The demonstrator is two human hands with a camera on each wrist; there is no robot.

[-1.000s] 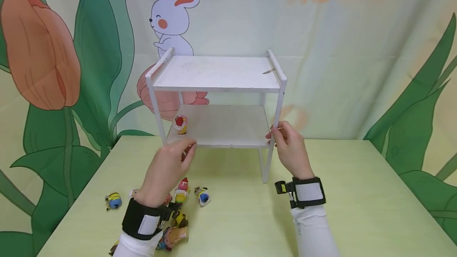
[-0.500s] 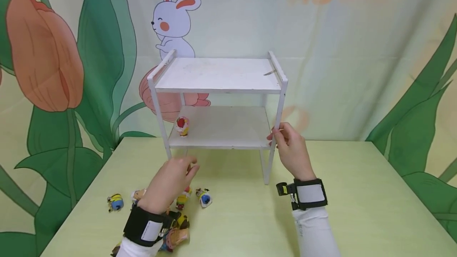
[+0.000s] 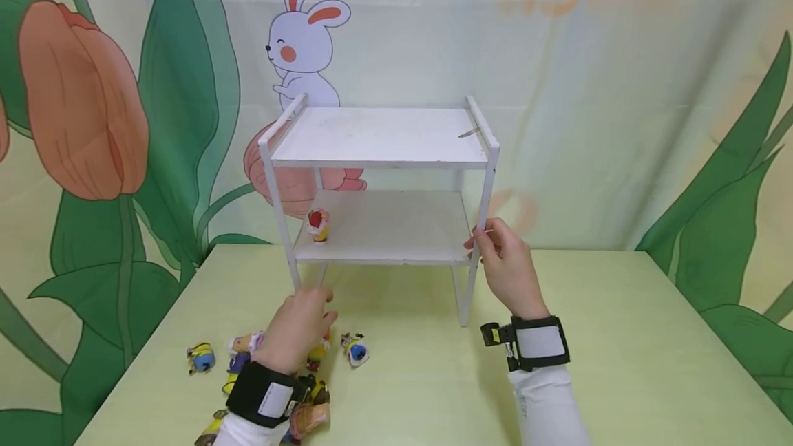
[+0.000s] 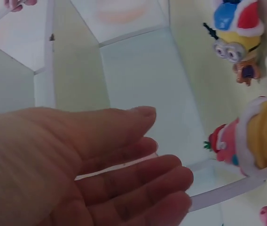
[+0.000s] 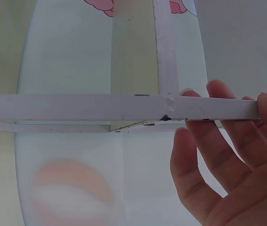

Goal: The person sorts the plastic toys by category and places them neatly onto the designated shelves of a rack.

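Observation:
My left hand (image 3: 296, 327) hovers above a group of small toy figures, just left of the shelf's front leg. In the left wrist view its fingers are extended and loose, holding nothing. Near its fingertips are a pink-and-yellow figure (image 4: 246, 136) with a strawberry-like top and a yellow goggled figure (image 4: 239, 37). My right hand (image 3: 508, 267) grips the front right leg of the white two-tier shelf (image 3: 378, 136), fingers and thumb around the post (image 5: 218, 107). A cupcake-like figure (image 3: 318, 227) stands on the lower tier at the left.
Several more figures lie at the table's front left, among them a blue-and-yellow one (image 3: 201, 358), a brown-and-pink one (image 3: 310, 420) and a blue-and-white one (image 3: 356, 349). A printed curtain (image 3: 588, 122) hangs behind the pale green table (image 3: 619, 349).
My left hand has moved down from the lower tier's edge toward the figures, and its fingers have loosened. The right hand stays on the shelf leg. The view has tilted slightly upward.

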